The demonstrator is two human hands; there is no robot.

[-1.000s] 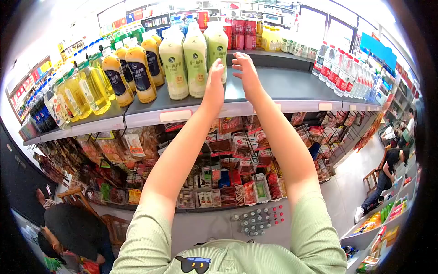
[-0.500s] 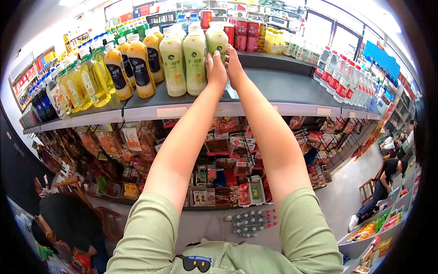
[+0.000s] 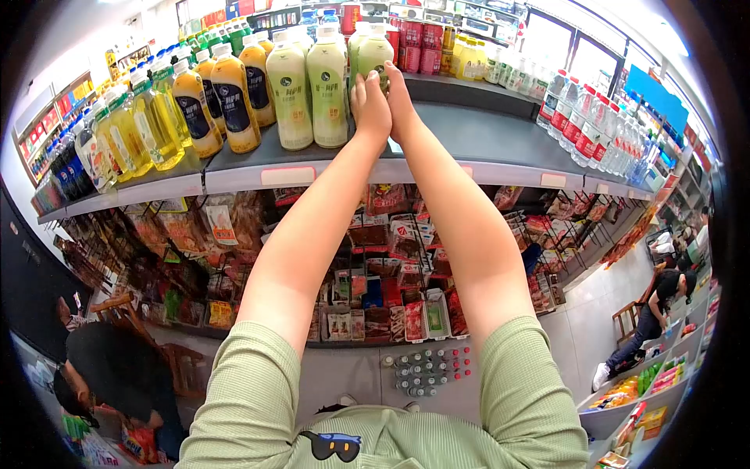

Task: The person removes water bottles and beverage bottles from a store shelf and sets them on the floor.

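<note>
A pale green drink bottle (image 3: pixel 376 53) with a white cap stands upright at the right end of a group of similar bottles. My left hand (image 3: pixel 372 105) lies along its left and near side, fingers pointing up. From the right, my right hand (image 3: pixel 400 100) presses against the same bottle, so it is held between both hands. Its lower part is hidden behind them. Just left of my left hand are two more pale green bottles, the nearer one (image 3: pixel 327 90) beside another (image 3: pixel 289 94). Yellow bottles with dark labels (image 3: pixel 234 102) stand further left.
The dark shelf (image 3: pixel 469 141) carries water bottles with red labels (image 3: pixel 582 129) at right and yellow-green drink bottles (image 3: pixel 160 125) at left. Packaged snacks (image 3: pixel 375 234) hang below. Capped bottles (image 3: pixel 426 371) stand on the floor. Other people (image 3: pixel 117 375) are at lower left and right (image 3: pixel 656 305).
The held bottle now stands slightly further right of its neighbour, and another bottle shows behind it. Both hands stay against it. The view has shifted a little, and the shelf items sit higher.
</note>
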